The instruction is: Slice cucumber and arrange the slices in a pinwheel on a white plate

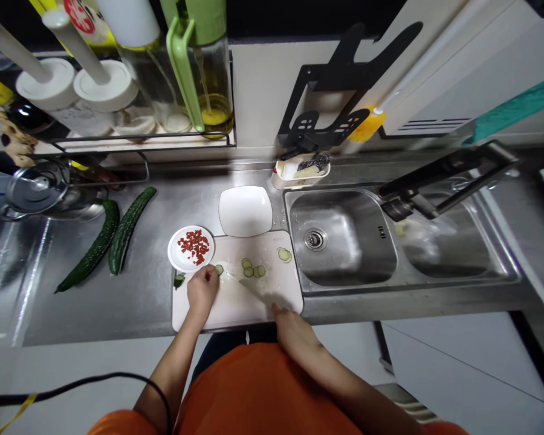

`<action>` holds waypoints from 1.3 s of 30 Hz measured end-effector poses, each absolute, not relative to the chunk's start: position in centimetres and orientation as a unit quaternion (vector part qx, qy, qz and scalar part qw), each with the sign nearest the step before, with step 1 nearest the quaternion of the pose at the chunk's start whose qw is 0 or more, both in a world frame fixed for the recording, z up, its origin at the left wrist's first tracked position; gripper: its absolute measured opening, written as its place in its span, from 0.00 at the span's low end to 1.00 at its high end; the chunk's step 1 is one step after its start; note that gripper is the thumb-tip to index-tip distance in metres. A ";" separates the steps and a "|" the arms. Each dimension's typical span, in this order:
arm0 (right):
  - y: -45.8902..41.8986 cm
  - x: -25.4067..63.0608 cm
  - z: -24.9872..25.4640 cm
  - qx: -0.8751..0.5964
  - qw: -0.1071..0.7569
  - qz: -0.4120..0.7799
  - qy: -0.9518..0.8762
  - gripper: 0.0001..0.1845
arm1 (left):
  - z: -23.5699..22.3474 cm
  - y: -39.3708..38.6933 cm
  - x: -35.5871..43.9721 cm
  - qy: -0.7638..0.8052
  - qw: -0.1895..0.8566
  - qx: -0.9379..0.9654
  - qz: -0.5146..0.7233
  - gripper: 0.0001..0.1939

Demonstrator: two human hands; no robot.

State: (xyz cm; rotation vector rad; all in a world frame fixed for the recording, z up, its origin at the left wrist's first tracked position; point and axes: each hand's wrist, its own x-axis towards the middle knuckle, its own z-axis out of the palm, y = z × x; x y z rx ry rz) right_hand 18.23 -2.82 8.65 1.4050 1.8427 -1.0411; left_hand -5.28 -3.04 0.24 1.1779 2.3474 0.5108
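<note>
My left hand (202, 291) is closed at the left part of the white cutting board (236, 311), with a pale green piece of cucumber (219, 269) at its fingertips. Near the board's front right, my right hand (294, 331) grips a knife, its handle mostly covered by the fingers. The knife's blade (252, 289) points left and away from me, low over the board. Several cucumber slices (249, 269) lie mid-board, and a few more (284, 255) sit at its right side. A dark green cucumber end (178, 281) rests at the left edge.
A white plate of chopped red pieces (174, 252) overlaps the board's back left corner. Behind the board stands a white dish (245, 210). Two whole cucumbers (129, 226) lie left. To the right are a steel sink (344, 235) and black faucet (417, 181); bottles (208, 72) fill the rack.
</note>
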 end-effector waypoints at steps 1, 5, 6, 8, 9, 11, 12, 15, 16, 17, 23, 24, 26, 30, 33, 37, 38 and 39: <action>-2.8 18.3 8.6 0.528 0.297 -0.389 0.694 0.27 | 0.1 -3.1 -5.3 0.854 0.219 0.436 0.179 0.10; -2.8 18.4 8.5 0.531 0.292 -0.392 0.692 0.26 | -0.2 -3.4 -5.1 0.851 0.181 0.463 0.169 0.10; -2.8 18.4 8.4 0.531 0.288 -0.395 0.692 0.26 | -0.3 -3.5 -5.1 0.849 0.173 0.468 0.172 0.10; -2.8 18.5 8.4 0.531 0.281 -0.399 0.693 0.26 | -0.2 -3.4 -4.9 0.841 0.166 0.481 0.184 0.10; -2.8 18.5 8.3 0.530 0.281 -0.400 0.693 0.26 | -0.1 -3.2 -4.8 0.834 0.168 0.490 0.192 0.09; -2.8 18.5 8.3 0.530 0.288 -0.397 0.691 0.26 | 0.2 -2.7 -4.5 0.808 0.190 0.515 0.213 0.08; -2.8 18.5 8.2 0.530 0.292 -0.395 0.691 0.27 | 0.3 -2.3 -4.2 0.791 0.207 0.530 0.223 0.08; -2.8 18.4 8.2 0.531 0.297 -0.387 0.693 0.27 | 0.4 -0.8 -3.1 0.739 0.269 0.572 0.233 0.06; -2.8 18.4 8.2 0.531 0.297 -0.385 0.693 0.27 | 0.4 -0.3 -2.6 0.727 0.289 0.580 0.227 0.06; -2.7 18.3 8.3 0.532 0.297 -0.385 0.694 0.27 | 0.3 0.1 -2.2 0.719 0.307 0.585 0.218 0.06; -2.4 18.1 8.7 0.530 0.298 -0.388 0.693 0.25 | -0.7 2.0 -0.4 0.733 0.336 0.572 0.152 0.07; -2.3 18.1 8.8 0.530 0.298 -0.387 0.694 0.25 | -0.7 2.1 -0.3 0.737 0.334 0.569 0.143 0.07; -2.3 18.1 8.8 0.530 0.298 -0.382 0.696 0.25 | -0.8 2.2 -0.2 0.743 0.335 0.565 0.134 0.06; -2.3 18.1 8.8 0.530 0.298 -0.383 0.695 0.25 | -0.7 2.5 0.0 0.744 0.345 0.557 0.130 0.05; -2.3 18.0 8.8 0.530 0.298 -0.383 0.695 0.25 | -0.5 2.5 0.0 0.744 0.347 0.555 0.135 0.04; -2.3 18.0 8.7 0.533 0.295 -0.383 0.695 0.25 | -0.2 2.5 0.2 0.735 0.355 0.558 0.147 0.04; -2.4 18.0 8.7 0.533 0.295 -0.383 0.694 0.25 | -0.2 2.5 0.2 0.734 0.362 0.556 0.147 0.04; -2.4 18.0 8.7 0.532 0.295 -0.383 0.695 0.25 | -0.1 2.5 0.2 0.734 0.369 0.551 0.147 0.04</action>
